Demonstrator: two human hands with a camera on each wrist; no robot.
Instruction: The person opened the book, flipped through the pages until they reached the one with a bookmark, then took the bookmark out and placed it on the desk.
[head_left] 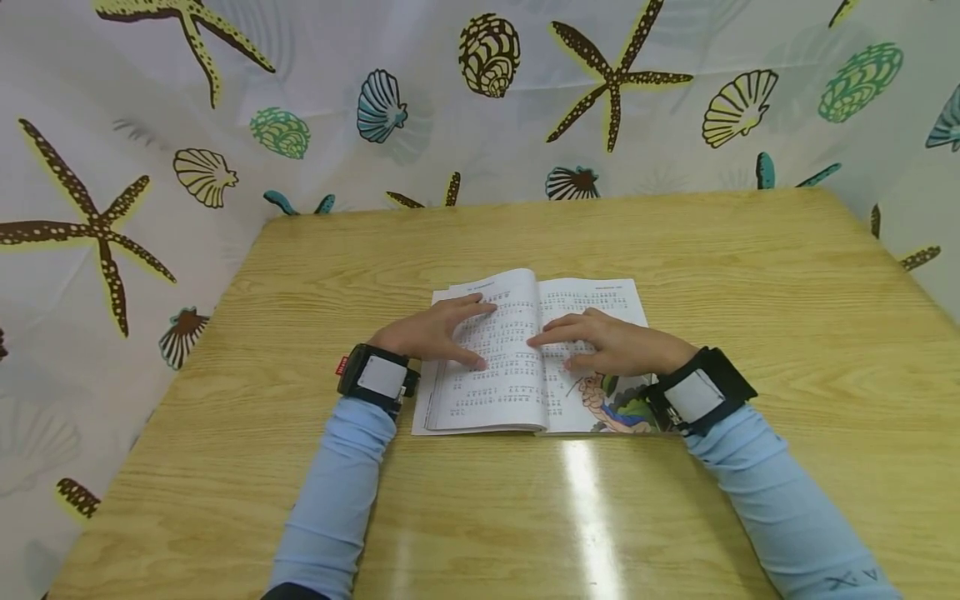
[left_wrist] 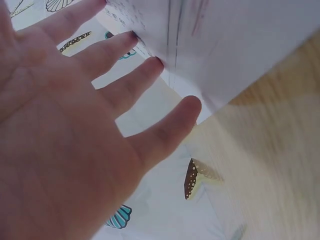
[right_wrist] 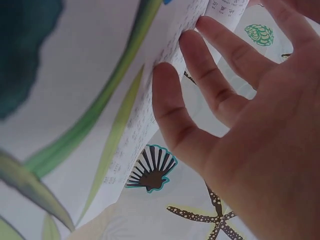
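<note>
An open book (head_left: 495, 400) lies on the wooden table, with printed text on both pages and a coloured picture low on the right page. My left hand (head_left: 438, 329) rests on the left page, thumb and fingers spread. In the left wrist view the fingertips (left_wrist: 155, 64) of that hand touch the paper. Over the right page lies my right hand (head_left: 622, 343), its index finger reaching to the fold between the pages. The right wrist view shows this hand's fingertips (right_wrist: 167, 75) against the page (right_wrist: 100, 100), beside green printed leaves. Neither hand grips anything.
The wooden table (head_left: 300, 275) reaches out on all sides of the book. Behind it and to both sides hangs a white cloth (head_left: 315, 50) printed with shells and starfish. Black straps with pale devices sit on the left wrist (head_left: 381, 377) and right wrist (head_left: 697, 393).
</note>
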